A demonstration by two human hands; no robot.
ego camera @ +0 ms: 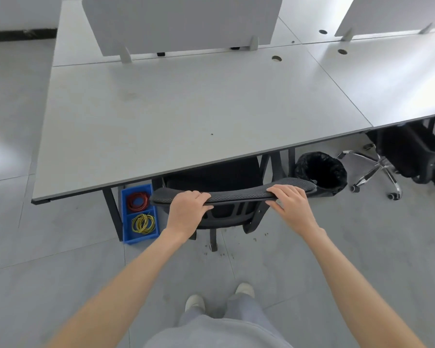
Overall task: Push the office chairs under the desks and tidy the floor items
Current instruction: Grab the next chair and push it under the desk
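Head view: left hand and right hand curl their fingers over the office chair backrest, seat under the desk. Blue bin sits left, trash can right, second chair beyond.

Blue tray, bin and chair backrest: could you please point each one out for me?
blue tray (pixel 140 239): head view, its near rim.
bin (pixel 320 169): head view, the black liner inside.
chair backrest (pixel 239 193): head view, top edge between the two hands.
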